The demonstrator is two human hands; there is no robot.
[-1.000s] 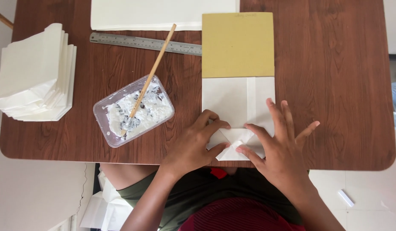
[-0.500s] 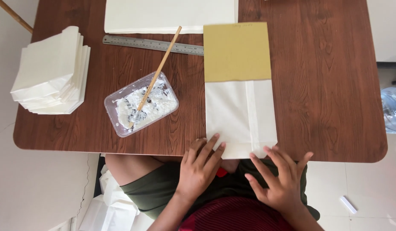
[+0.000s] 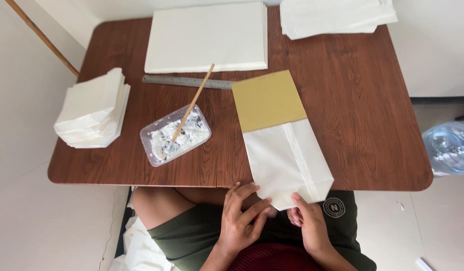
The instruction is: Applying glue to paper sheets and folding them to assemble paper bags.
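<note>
Now pulling the white paper bag (image 3: pixel 287 163) nearer, off the table (image 3: pixel 372 110) edge; left hand (image 3: pixel 243 216) and right hand (image 3: pixel 307 221) loosely pinching its pointed near end; folding that flap seemingly coming next, needing a firm crease.

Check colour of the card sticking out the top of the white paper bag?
Mustard yellow, plain, no pattern. The card shows clearly in the head view, above the white paper bag.

up and left of the hands sit a clear glue tray (image 3: pixel 175 135) with a wooden stick (image 3: pixel 192 106), a metal ruler (image 3: pixel 188 82), and folded white paper stacks (image 3: pixel 93 109).
</note>
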